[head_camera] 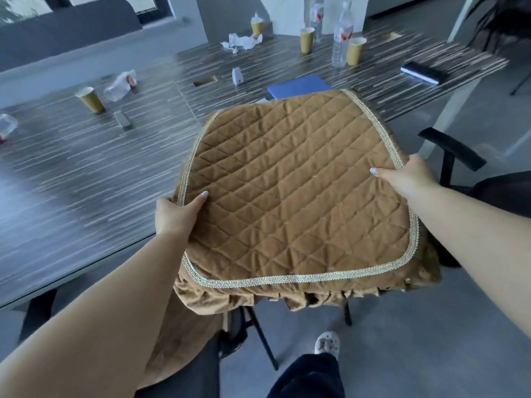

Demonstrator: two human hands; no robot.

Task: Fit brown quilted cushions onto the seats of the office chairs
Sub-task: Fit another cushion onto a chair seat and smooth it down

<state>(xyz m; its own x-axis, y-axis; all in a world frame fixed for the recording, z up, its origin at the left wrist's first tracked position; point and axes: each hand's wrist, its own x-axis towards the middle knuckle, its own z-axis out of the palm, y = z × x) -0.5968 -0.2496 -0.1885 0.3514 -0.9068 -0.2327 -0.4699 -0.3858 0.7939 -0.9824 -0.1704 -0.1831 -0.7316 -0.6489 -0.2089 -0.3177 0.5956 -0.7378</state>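
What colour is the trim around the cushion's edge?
Pale gold braid trim, clearest in the head view.

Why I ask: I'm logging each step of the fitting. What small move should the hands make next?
Probably lower the cushion toward the chair seat beneath. The left hand and right hand grip opposite edges, holding it flat in the air; only chair legs and an armrest show, so alignment is uncertain.

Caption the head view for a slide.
Both hands, left and right, hold a brown quilted cushion by its sides over an office chair.
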